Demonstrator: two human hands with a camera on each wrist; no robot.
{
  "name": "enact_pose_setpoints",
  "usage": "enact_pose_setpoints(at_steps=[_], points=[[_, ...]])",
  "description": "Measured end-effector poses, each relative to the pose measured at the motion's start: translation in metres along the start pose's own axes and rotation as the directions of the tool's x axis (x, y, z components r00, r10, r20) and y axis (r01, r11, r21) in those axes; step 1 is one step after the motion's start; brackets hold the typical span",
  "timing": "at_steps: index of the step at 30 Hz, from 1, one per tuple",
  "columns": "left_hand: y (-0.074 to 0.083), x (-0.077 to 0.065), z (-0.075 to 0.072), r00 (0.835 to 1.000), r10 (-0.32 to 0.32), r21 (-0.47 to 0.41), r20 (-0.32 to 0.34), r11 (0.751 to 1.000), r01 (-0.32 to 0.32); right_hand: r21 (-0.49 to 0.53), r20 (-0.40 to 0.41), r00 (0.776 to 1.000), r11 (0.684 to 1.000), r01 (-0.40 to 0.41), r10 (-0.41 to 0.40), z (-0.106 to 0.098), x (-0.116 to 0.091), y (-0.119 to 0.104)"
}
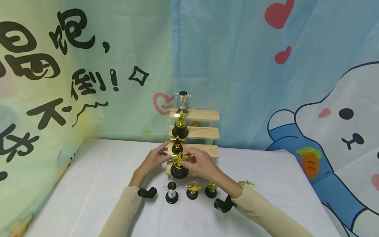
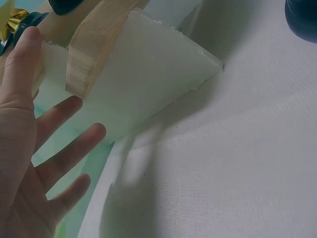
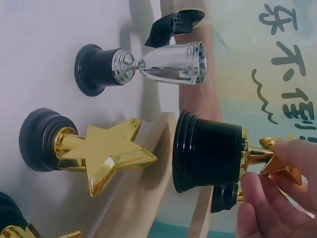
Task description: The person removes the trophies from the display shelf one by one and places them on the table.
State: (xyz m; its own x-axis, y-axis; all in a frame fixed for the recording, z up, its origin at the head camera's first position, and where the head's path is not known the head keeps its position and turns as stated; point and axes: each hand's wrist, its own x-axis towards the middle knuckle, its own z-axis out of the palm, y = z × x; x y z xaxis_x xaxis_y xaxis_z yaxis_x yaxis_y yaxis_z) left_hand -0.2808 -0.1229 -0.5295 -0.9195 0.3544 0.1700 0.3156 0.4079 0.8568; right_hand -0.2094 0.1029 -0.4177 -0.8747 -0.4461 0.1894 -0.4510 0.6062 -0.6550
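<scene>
Two silver cups (image 1: 183, 98) (image 1: 171, 193), head view only

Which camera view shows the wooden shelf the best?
The head view, because all four levels of the wooden shelf show there, though partly covered. The left wrist view shows one end; the right wrist view shows only pieces of it.

Bold black Chinese lettering slants across the left-hand part of the cloth backdrop (image 1: 127, 115). I can make out 不 (image 1: 47, 113) and 倒 (image 1: 84, 84), closed by an exclamation mark (image 1: 113, 80), with what looks like 乐 (image 3: 280, 20) before them and a wavy line (image 1: 88, 105) under 倒. Towards the cloth's top left corner, larger characters (image 1: 74, 29) lead to a comma (image 1: 106, 46), too stylised for me to read surely. A four-pointed star outline (image 1: 139, 75) follows the exclamation mark.
</scene>
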Motion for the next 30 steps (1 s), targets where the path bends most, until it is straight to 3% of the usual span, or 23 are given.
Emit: enact_pose_setpoints(at_steps=[9,21,30], points=[[0.0,0.003,-0.002,1.0,-0.029,0.024,-0.01,0.999,0.029,0.023,-0.014,1.0,1.0,-0.001,0.001,-0.011,-0.01,-0.01],[-0.001,0.001,0.001,0.998,-0.064,-0.01,-0.008,0.998,0.064,0.045,-0.02,1.0,0.999,0.024,-0.023,-0.012,-0.02,-0.015],[0.0,0.0,0.001,0.996,-0.085,0.017,0.0,0.996,0.085,0.049,-0.009,0.999,0.998,0.033,-0.033,-0.012,-0.026,-0.021]])
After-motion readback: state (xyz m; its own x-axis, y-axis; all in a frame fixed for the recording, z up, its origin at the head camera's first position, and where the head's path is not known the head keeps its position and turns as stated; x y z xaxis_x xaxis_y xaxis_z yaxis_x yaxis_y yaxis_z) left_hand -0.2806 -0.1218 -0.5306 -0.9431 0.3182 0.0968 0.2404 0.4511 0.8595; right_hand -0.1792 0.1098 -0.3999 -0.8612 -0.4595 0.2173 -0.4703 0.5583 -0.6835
